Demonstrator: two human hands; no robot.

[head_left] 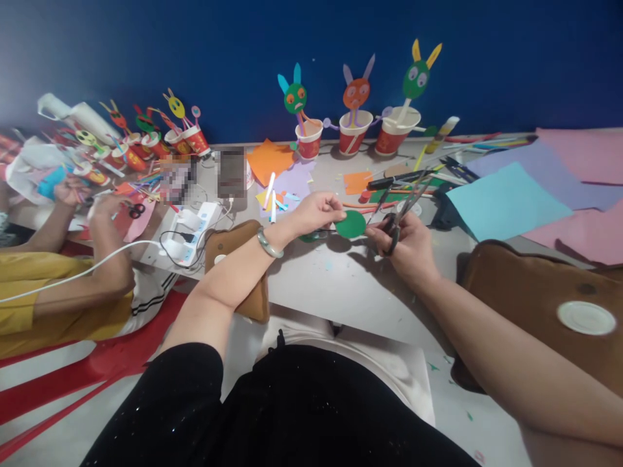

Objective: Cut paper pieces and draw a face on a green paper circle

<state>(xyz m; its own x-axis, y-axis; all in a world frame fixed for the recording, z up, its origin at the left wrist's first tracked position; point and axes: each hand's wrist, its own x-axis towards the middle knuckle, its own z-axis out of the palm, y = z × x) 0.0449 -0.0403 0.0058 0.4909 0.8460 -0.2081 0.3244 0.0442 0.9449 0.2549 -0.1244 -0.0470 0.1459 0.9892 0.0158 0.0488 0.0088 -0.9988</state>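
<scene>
Between finger and thumb, my left hand pinches the edge of a round green paper disc above the table. My right hand is closed around the handles of dark scissors, whose blades point up and away to the right. The right fingertips are close to the disc's right edge; I cannot tell whether they touch it. Beyond my hands stand three red-and-white paper cups bearing paper faces with long ears, two green and one orange.
Orange paper and lilac paper with scraps lie behind my left hand. Blue paper covers pink and purple sheets at right. A power strip and brown cushions flank me. A co-worker's arms are at left.
</scene>
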